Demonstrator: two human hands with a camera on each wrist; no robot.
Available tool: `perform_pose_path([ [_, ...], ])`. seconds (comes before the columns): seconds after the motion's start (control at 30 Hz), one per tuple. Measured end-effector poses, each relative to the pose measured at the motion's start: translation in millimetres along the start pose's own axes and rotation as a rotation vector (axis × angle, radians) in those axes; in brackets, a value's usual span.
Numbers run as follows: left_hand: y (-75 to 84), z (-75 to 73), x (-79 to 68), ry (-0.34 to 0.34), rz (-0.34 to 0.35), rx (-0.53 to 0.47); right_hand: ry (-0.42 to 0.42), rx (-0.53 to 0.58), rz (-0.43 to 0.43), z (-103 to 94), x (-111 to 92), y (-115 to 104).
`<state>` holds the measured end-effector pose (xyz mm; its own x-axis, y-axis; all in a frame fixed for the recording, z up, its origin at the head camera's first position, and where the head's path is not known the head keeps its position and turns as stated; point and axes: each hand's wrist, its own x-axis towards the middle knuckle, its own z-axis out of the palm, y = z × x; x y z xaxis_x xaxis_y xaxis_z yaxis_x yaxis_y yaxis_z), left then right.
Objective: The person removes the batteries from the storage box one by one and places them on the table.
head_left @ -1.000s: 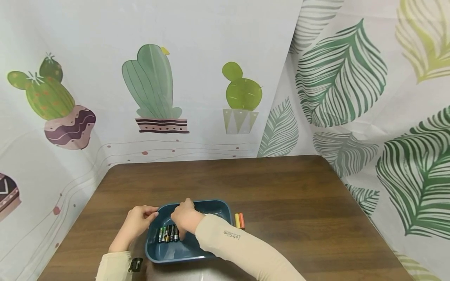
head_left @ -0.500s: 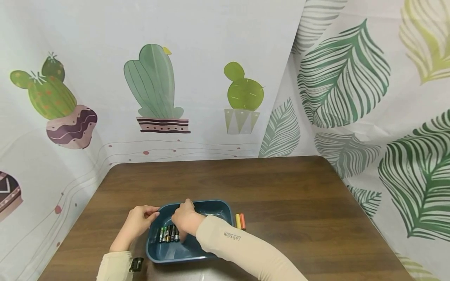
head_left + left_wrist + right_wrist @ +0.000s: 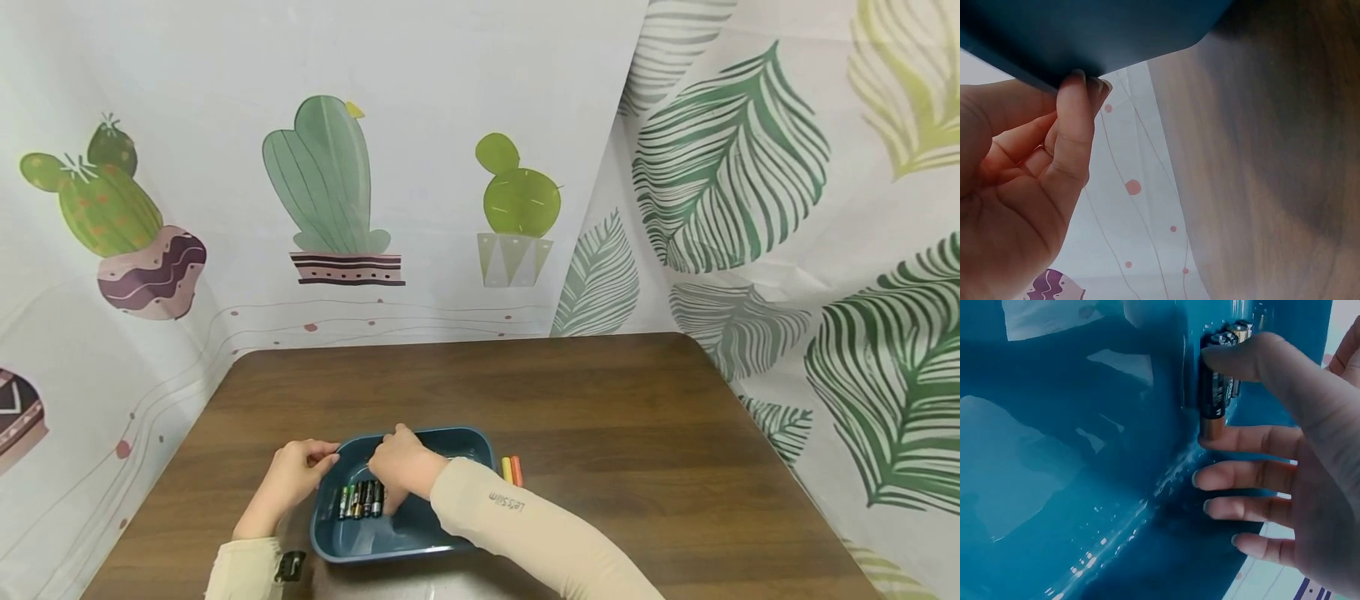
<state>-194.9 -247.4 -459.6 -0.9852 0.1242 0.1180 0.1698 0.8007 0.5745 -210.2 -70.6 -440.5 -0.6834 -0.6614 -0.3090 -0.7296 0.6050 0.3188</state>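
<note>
A blue tray [image 3: 431, 537] sits near the table's front, and my left hand [image 3: 288, 483] pinches its left rim between thumb and fingers. The left wrist view shows the fingertips at the tray [image 3: 1122, 37] edge. Inside, at the left, several batteries [image 3: 360, 500] lie side by side in a row. My right hand [image 3: 401, 467] reaches down into the tray at the row's right end. In the right wrist view, its thumb presses on a black battery [image 3: 1212, 394] with a copper end, and the index fingertip touches that end. The other fingers are extended.
A yellow stick [image 3: 507, 470] and an orange-red stick [image 3: 517, 471] lie together on the brown table [image 3: 637, 433], just right of the tray. Behind the table hangs a printed cloth [image 3: 435, 183] with cacti and leaves.
My right forearm has shifted slightly to the right, with the hand still over the end of the battery row. The left hand, the tray and the row look the same.
</note>
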Motion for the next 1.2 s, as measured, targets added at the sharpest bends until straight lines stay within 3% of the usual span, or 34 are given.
perform_pose_path([
  [0.17, -0.5, 0.8, 0.7, -0.001, -0.002, 0.002, 0.045, 0.001, -0.029, 1.8, -4.1, 6.1],
  [0.6, -0.2, 2.0, 0.7, 0.013, -0.011, -0.014, 0.150, 0.059, -0.008, -8.5, -22.5, 27.5],
  [1.2, -0.3, 1.8, 0.5, 0.012, 0.005, -0.005, 0.443, 0.126, 0.016, -1.6, -69.7, 69.2],
])
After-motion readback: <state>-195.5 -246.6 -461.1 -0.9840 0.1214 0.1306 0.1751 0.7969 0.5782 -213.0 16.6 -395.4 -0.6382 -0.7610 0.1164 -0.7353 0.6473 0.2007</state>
